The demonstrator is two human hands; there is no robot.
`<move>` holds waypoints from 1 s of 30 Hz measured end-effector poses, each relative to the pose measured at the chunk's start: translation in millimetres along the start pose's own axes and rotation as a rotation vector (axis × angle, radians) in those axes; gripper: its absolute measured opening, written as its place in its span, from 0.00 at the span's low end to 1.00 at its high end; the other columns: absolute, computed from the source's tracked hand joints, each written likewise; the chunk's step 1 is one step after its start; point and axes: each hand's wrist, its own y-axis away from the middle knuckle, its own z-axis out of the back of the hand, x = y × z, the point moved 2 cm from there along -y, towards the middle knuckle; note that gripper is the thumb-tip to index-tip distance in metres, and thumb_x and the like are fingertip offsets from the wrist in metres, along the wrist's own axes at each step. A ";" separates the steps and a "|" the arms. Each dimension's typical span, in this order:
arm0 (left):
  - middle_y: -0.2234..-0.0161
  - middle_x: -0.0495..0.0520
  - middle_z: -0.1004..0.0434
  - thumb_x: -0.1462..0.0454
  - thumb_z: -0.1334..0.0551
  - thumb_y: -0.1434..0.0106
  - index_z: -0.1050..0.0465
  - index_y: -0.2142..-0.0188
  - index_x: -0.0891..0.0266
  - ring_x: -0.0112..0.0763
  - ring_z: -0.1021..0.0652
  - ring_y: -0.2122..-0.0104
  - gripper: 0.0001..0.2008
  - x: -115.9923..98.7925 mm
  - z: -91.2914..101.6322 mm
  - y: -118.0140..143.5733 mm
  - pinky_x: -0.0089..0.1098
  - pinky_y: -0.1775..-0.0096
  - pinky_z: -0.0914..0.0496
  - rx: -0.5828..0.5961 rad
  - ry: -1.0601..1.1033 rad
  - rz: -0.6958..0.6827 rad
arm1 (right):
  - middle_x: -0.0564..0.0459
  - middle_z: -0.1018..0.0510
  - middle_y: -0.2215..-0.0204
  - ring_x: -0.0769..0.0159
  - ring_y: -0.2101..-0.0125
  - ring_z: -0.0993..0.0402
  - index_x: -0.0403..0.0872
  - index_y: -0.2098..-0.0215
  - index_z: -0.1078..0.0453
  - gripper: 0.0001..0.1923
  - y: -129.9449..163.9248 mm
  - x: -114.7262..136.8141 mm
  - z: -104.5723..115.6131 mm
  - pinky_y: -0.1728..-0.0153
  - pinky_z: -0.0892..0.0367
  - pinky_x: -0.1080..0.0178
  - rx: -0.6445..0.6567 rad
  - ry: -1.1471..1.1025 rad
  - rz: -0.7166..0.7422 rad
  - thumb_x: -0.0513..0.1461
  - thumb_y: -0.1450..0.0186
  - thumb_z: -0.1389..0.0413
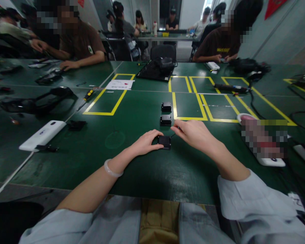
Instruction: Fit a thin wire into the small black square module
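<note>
Left hand (pixel 145 143) grip on black box (pixel 164 142), right hand (pixel 193 134) perhaps pinching a thin tool

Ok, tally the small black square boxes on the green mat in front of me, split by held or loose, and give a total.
Small black square box under the left hand grip, right hand beside it: 1
Small black square boxes lying loose farther up the green mat: 2
Total: 3
</note>
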 end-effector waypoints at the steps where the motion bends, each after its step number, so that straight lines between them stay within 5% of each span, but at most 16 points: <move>1: 0.54 0.57 0.28 0.52 0.39 0.36 0.32 0.50 0.60 0.42 0.27 0.54 0.19 0.1 -0.1 0.0 0.38 0.53 0.32 0.000 -0.003 0.001 | 0.49 0.22 0.73 0.62 0.73 0.27 0.46 0.61 0.33 0.16 -0.3 -0.3 -0.4 0.76 0.54 0.64 0.004 0.012 -0.004 0.45 0.29 0.59; 8: 0.55 0.56 0.28 0.52 0.39 0.35 0.33 0.50 0.60 0.41 0.27 0.55 0.19 0.6 0.0 0.5 0.37 0.54 0.32 0.003 -0.011 -0.002 | 0.51 0.21 0.69 0.65 0.72 0.27 0.46 0.50 0.38 0.14 2.3 -0.8 -0.3 0.75 0.51 0.65 -0.053 -0.095 0.040 0.39 0.30 0.58; 15: 0.53 0.57 0.28 0.53 0.39 0.36 0.33 0.50 0.60 0.42 0.27 0.53 0.19 0.8 -0.9 0.7 0.38 0.52 0.32 -0.002 -0.009 -0.003 | 0.50 0.21 0.71 0.63 0.72 0.27 0.47 0.58 0.33 0.16 -0.2 -1.5 -2.0 0.74 0.52 0.64 -0.022 -0.011 -0.009 0.45 0.29 0.58; 23: 0.54 0.57 0.28 0.53 0.39 0.36 0.33 0.50 0.60 0.42 0.26 0.54 0.19 -1.9 1.2 0.0 0.39 0.53 0.32 0.003 0.003 0.008 | 0.51 0.21 0.68 0.65 0.72 0.27 0.47 0.50 0.37 0.13 0.1 -2.5 -2.3 0.75 0.51 0.65 -0.031 -0.070 0.025 0.40 0.30 0.58; 30: 0.53 0.57 0.28 0.53 0.39 0.36 0.32 0.50 0.60 0.42 0.27 0.53 0.19 0.1 0.5 0.2 0.38 0.53 0.32 0.001 0.001 -0.004 | 0.51 0.21 0.71 0.64 0.72 0.27 0.47 0.56 0.35 0.14 0.9 -0.6 -0.3 0.75 0.51 0.65 -0.028 -0.051 0.003 0.45 0.29 0.58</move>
